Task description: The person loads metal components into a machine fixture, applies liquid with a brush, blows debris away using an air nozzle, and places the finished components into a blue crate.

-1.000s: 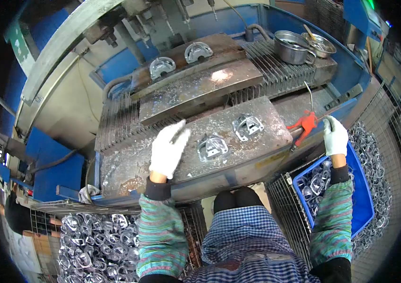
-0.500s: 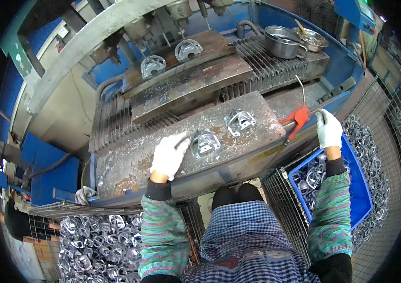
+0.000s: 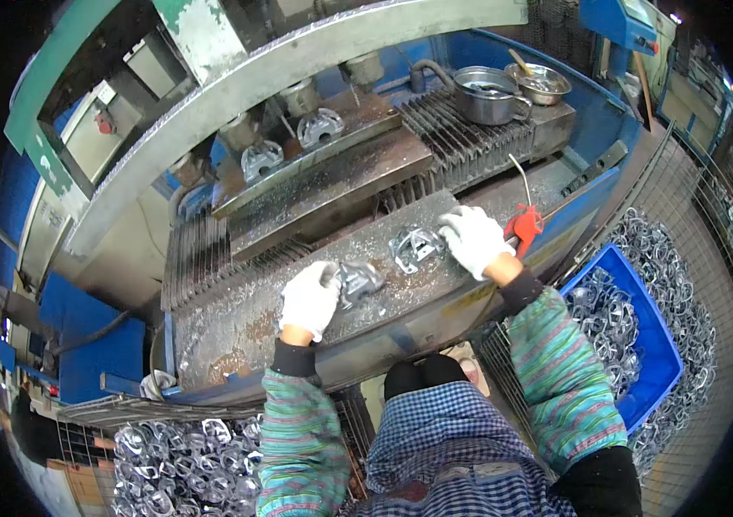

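Observation:
My left hand (image 3: 310, 300), in a white glove, closes its fingers on the edge of a curved metal part (image 3: 359, 283) over the near metal plate (image 3: 254, 319). Beside the second metal part (image 3: 416, 247) is my right hand (image 3: 472, 241), also gloved, fingers bent at its right edge; whether they grip it is not clear. Two similar parts (image 3: 261, 161) (image 3: 321, 127) sit on the raised fixture under the machine's spindles (image 3: 301, 97).
A red air gun (image 3: 525, 227) lies right of the plate. Behind it stand a metal pot (image 3: 484, 96) and a bowl (image 3: 544, 84). A blue bin (image 3: 661, 362) holds parts at right; more parts (image 3: 181, 465) fill a lower-left basket.
My right hand has moved left from beside the air gun to the second part. My left hand has reached the nearer part, which is now tilted. The view has shifted.

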Motion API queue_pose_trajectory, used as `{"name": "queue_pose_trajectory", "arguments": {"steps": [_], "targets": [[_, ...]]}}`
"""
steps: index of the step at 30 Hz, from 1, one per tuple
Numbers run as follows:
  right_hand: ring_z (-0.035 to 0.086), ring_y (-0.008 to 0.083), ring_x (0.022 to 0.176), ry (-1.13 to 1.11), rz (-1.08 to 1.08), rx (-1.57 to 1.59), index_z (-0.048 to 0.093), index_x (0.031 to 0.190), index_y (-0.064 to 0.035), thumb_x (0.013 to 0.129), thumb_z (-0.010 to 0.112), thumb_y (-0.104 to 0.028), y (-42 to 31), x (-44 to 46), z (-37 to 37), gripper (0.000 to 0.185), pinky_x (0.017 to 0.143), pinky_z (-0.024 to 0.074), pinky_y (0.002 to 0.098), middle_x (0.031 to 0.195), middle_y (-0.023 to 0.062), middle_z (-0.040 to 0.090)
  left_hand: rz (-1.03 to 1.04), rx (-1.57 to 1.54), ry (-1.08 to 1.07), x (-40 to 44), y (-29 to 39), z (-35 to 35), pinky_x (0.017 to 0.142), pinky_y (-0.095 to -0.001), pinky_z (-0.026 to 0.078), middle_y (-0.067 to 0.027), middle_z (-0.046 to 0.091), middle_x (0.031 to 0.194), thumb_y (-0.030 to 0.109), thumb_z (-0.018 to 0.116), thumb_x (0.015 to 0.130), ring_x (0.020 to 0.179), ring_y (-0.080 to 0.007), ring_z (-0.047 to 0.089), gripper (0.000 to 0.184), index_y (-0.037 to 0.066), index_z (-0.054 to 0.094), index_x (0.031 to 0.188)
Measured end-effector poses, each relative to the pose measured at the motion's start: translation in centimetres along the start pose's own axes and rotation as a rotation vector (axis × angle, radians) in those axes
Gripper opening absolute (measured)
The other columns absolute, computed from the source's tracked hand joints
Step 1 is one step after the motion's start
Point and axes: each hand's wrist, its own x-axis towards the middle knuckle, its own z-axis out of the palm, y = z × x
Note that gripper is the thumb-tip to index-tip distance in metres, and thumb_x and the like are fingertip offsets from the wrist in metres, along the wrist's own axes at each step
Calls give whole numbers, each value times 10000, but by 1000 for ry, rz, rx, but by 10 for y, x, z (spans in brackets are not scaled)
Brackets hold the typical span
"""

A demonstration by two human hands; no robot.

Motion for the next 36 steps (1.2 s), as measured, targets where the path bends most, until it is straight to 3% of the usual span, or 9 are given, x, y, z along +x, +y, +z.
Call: {"name": "queue_pose_trajectory", "arguments": {"steps": [6,12,16,19,20,23,27,31,36], "targets": [[463,303,1042,-61,39,-159,618,961,-96,829,452,-252,-17,5,10,263,835,406,435,1092,125,522,102,-201,233,30,37,48,737,-326,482,-141,637,890,111,573,799,804,-244,627,210,42,556,997],[427,308,1079,-94,86,-135,642,964,-90,838,424,-224,-22,-1,9,285,873,352,444,1137,142,501,-93,-174,-121,47,47,71,870,-329,442,-144,606,1074,190,617,733,1019,-252,576,500,53,446,1182],[512,311,991,-87,172,-14,651,907,-46,802,482,-196,-30,-3,-3,250,829,435,410,1027,151,548,-51,-152,-96,47,49,69,860,-343,447,-175,591,1077,174,659,724,983,-265,580,544,29,438,1199],[521,370,1023,66,146,468,527,1148,-67,859,461,-208,-24,-4,13,328,858,443,421,1135,217,517,52,-247,69,41,52,64,838,-340,455,-168,592,1068,134,653,744,964,-257,580,505,23,449,1192],[501,356,1079,189,169,972,496,1189,-69,879,473,-244,-23,-6,13,357,904,421,388,1181,208,504,70,-267,68,32,70,54,838,-330,454,-170,589,1067,93,620,758,963,-251,579,475,24,451,1197],[486,232,1113,185,342,1543,399,1269,-28,865,562,-290,-28,-28,-11,509,934,391,326,1211,138,506,197,-188,94,17,92,44,847,-311,449,-170,576,1095,-38,506,779,980,-232,569,442,14,445,1214],[502,170,1072,118,243,1817,420,1252,3,803,642,-173,4,-74,-25,531,921,396,282,1166,94,527,274,-243,-107,-22,133,52,926,-313,396,-155,541,1134,-49,532,741,1053,-197,518,498,-5,435,1228],[533,166,1016,198,344,1621,488,1197,3,766,645,-115,39,-150,-96,473,886,423,282,1106,99,561,284,-629,-528,-46,159,58,844,-304,463,-160,588,1095,33,659,748,962,-191,584,466,-29,499,1181],[586,162,903,417,615,1152,511,1174,-10,740,668,-145,105,-242,-154,480,815,470,294,1009,101,616,366,-591,-432,-51,156,68,817,-270,471,-128,586,1091,-35,622,772,925,-149,569,424,-36,499,1178]]}}
